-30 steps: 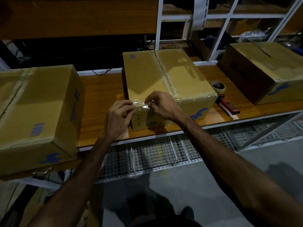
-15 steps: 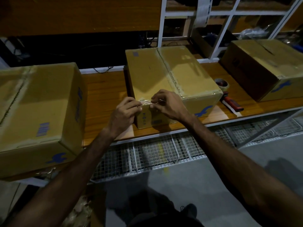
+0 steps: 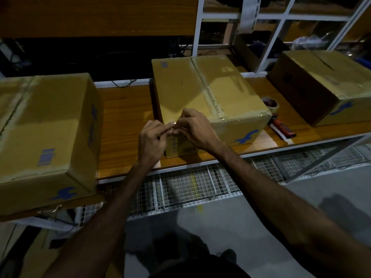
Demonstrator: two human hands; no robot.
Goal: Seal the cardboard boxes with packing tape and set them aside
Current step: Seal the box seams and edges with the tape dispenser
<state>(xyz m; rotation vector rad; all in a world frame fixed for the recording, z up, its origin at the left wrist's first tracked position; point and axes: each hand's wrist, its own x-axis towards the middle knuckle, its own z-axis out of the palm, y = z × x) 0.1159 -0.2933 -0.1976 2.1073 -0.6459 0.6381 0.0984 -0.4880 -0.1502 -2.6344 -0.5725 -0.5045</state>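
Middle cardboard box (image 3: 200, 93) on the wooden bench (image 3: 124, 117), flaps closed, centre seam taped, tape also along the near top edge. Both hands meet at its near-left top corner: left hand (image 3: 151, 140) and right hand (image 3: 195, 129) each pinch a small shiny bit of packing tape (image 3: 174, 123) between curled fingertips, touching one another there. Versus 0.5 s ago: hands drawn closer together, the tape strip between them now shorter and bunched; box unmoved. Tape roll (image 3: 271, 104) just beside the box's right side, red-handled cutter (image 3: 282, 127) in front of it. Second box (image 3: 46, 125) to the left, third box (image 3: 325, 85) to the right, both well apart from the middle one
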